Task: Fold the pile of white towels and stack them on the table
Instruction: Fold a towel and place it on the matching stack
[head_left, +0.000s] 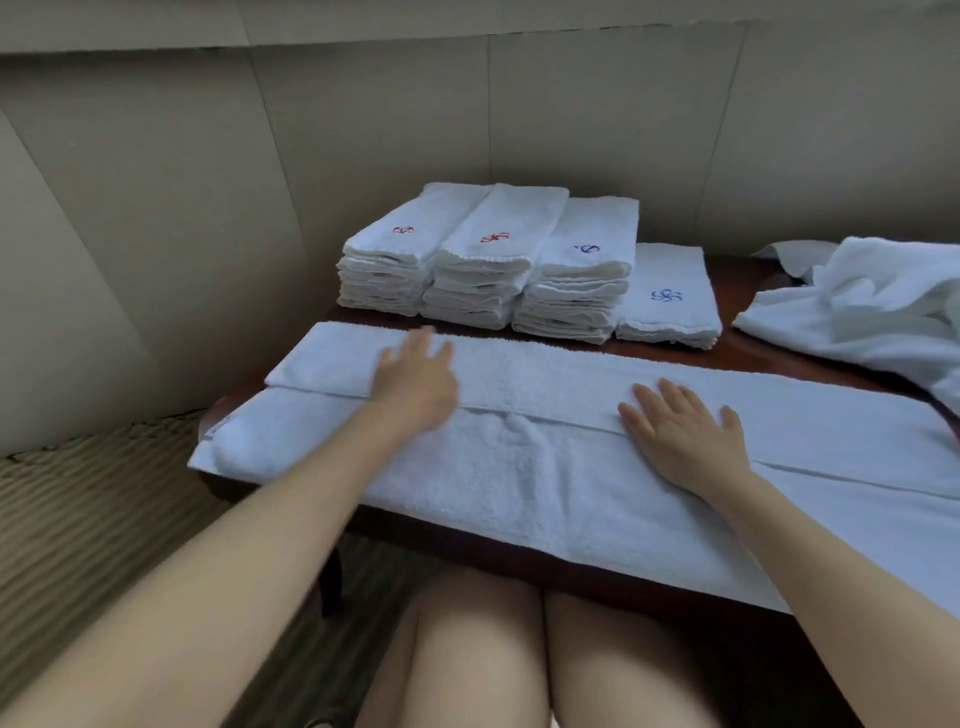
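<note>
The towel being folded lies across the middle of the frame on the dark wooden table, its long axis running left to right, its far strip already turned over lengthwise. The left hand is flat and blurred near the towel's left end; the right hand presses flat, fingers spread, right of centre. The left end is nearest the left hand, so folding it rightward looks likeliest. Folded stacks sit upper centre, the unfolded pile upper right.

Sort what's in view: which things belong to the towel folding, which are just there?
Job: long towel under left hand and right hand; folded stacks; unfolded pile; table.
Just there: carpet; wall panels.
</note>
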